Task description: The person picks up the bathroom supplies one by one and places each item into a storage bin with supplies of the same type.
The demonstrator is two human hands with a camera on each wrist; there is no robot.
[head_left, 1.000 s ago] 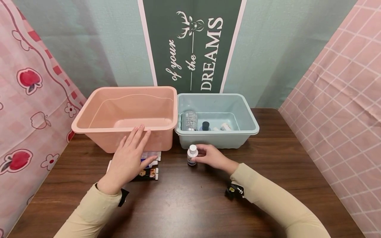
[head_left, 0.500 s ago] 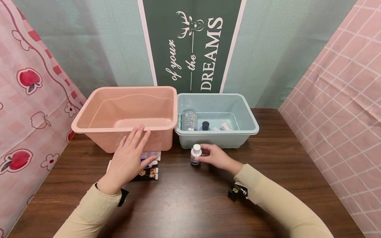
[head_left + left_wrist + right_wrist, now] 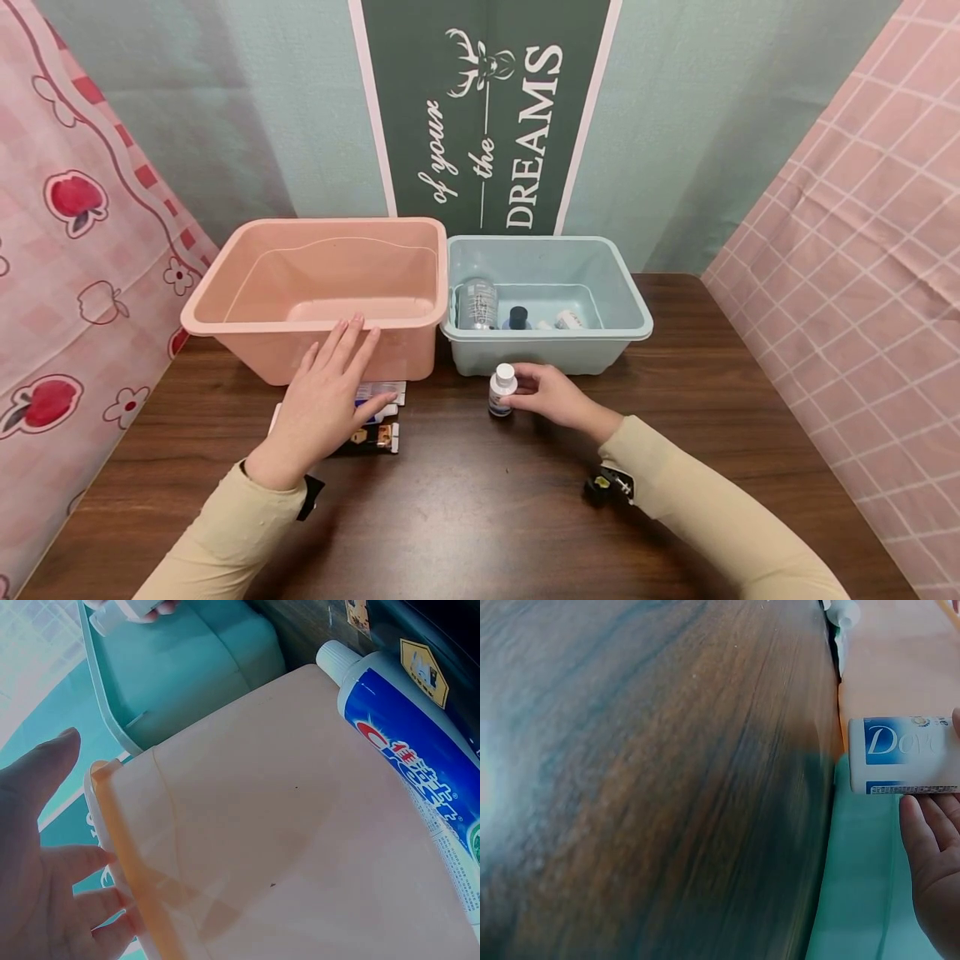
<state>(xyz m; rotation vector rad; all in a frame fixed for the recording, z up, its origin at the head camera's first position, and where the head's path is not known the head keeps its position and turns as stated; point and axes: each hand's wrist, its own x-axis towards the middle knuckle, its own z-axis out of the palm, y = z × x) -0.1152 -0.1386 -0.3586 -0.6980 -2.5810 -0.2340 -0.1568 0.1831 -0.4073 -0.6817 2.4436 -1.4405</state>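
Observation:
My right hand (image 3: pixel 551 396) holds a small white Dove bottle (image 3: pixel 502 392) between thumb and fingers, just in front of the blue bin (image 3: pixel 540 354). The bottle is upright with its white cap on top; its blue-and-white label (image 3: pixel 889 742) shows in the right wrist view. Whether its base touches the table cannot be told. My left hand (image 3: pixel 322 392) has its fingers straight, with the fingertips at the front rim of the pink bin (image 3: pixel 405 350). Beneath that hand lie a blue-and-white toothpaste tube (image 3: pixel 405 735) and a black tube (image 3: pixel 386 439), partly hidden.
Inside the blue bin are a clear bottle (image 3: pixel 477 304), a dark-capped bottle (image 3: pixel 517 317) and a white container (image 3: pixel 568 320). Both bins stand side by side on the brown wooden table (image 3: pixel 465 517). Patterned cloths hang at the left, back and right.
My right hand has shifted a little to the right, carrying the white bottle along in front of the blue bin. The left hand has stayed where it was.

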